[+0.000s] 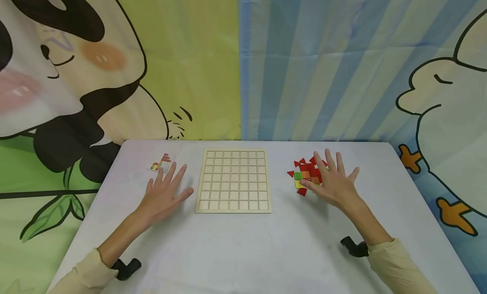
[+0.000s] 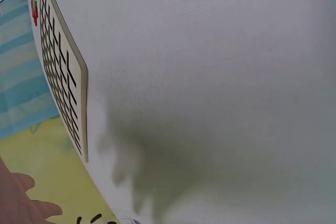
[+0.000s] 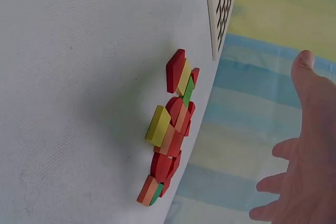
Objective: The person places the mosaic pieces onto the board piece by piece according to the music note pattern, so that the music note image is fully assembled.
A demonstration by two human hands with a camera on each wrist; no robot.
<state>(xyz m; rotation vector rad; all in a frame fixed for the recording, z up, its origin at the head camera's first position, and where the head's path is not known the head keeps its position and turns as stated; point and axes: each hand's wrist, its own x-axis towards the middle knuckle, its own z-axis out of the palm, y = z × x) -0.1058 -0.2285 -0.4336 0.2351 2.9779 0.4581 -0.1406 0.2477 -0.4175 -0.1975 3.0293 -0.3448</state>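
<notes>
in the head view, the left hand (image 1: 164, 196) and right hand (image 1: 336, 185) are both spread, fingers straight, and empty. a pale gridded board (image 1: 233, 182) lies flat on the white table (image 1: 236, 251) between them, its whole face visible. the right hand covers part of a cluster of red, green, yellow and orange blocks (image 1: 307, 169) to the right of the board. only this view shows the face of a small card (image 1: 155, 166) close to the left hand; it bears a coloured pattern on a grid, its finer marks too small to read.

the left wrist view shows the board's side edge, the blocks as a sliver beyond it and a shadow (image 2: 163, 166) on the table; part of the left hand enters at the lower corner.

the right wrist view brings out the blocks' thickness and a darker green piece (image 3: 156, 193) that the head view does not show; here the right hand hangs clear, thumb apart from the fingers
</notes>
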